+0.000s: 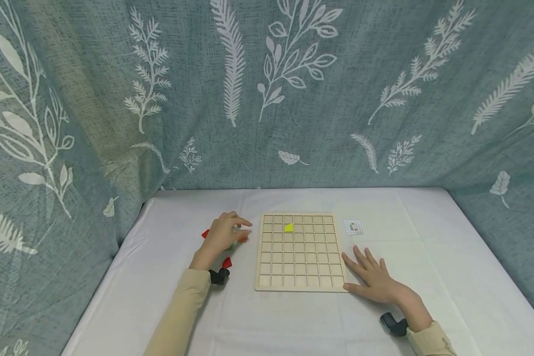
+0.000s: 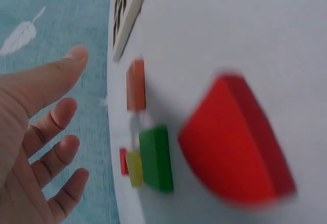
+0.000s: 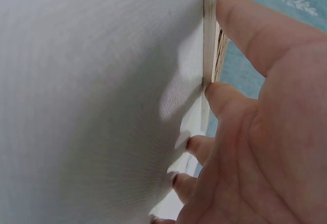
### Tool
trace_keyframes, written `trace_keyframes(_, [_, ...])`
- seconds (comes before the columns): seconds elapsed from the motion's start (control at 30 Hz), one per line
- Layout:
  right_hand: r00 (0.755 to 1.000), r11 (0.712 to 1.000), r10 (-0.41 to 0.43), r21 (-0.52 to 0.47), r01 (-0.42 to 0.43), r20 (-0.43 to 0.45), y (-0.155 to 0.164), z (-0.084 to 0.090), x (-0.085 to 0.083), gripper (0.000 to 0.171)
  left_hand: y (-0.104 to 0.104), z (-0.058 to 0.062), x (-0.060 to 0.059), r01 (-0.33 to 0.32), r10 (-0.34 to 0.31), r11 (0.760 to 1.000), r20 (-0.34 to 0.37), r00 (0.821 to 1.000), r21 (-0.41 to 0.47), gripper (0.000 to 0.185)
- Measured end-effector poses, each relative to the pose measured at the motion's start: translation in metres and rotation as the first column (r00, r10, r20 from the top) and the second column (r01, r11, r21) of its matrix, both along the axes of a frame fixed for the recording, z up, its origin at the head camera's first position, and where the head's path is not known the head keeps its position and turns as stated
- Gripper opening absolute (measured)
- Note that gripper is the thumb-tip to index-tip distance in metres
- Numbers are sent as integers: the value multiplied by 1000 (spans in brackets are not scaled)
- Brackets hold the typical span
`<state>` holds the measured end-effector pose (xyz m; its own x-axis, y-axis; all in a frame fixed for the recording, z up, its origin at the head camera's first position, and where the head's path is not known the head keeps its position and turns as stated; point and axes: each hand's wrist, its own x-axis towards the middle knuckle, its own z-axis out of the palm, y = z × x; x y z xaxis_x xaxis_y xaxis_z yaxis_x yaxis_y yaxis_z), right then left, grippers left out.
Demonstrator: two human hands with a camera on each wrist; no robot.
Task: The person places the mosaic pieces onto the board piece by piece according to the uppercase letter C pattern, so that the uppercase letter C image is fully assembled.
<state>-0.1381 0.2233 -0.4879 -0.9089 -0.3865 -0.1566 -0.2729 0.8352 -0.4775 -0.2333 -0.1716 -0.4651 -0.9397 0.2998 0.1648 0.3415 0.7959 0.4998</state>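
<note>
Sitting in the middle of the white surface (image 1: 293, 321), a wooden grid board (image 1: 299, 251) is holding just 1 piece: a yellow piece (image 1: 288, 227) is lying in a cell of the 2nd row from the far edge, left of centre. Every other cell that shows is standing empty, so by my judgement the filling of the board is only beginning and nearly all of it is left to do.

To the left of the board, the left hand (image 1: 223, 233) is hovering over a small cluster of loose pieces. Its fingers (image 2: 53, 119) are lying relaxed and slightly spread in the left wrist view, pinching nothing. Beneath and beside the palm, that view is showing a large red piece (image 2: 232, 142) with a rounded edge, a green block (image 2: 156, 157), a small yellow block (image 2: 134, 168), and an orange block (image 2: 136, 84) lying nearest the board's edge. Another red piece (image 1: 227, 262) is lying near the left wrist in the head view.

On the other side, the right hand (image 1: 374, 277) is resting flat on the surface at the board's near right corner, fingers straight and spread, with fingertips (image 3: 232, 4) touching the board's side edge as if steadying it.

Farther out, a small pattern card (image 1: 354, 227) is lying just beyond the board's far right corner. A leaf-printed blue curtain (image 1: 267, 94) is hanging around the surface.
</note>
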Motion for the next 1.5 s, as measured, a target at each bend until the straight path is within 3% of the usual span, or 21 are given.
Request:
trace_keyframes(0.6, [1000,1000,3,0,-3,-1,0,1,1,75,-56,-2,10,-110,109,994,-41,993,-27,24])
trace_keyframes(0.93, [1000,1000,3,2,-3,16,1,-2,-1,76,-80,-9,13,-175,173,984,-55,983,-39,27])
trace_keyframes(1.5, [1000,1000,4,-7,-4,17,0,0,0,76,-96,-15,16,-247,243,965,-45,969,-93,31])
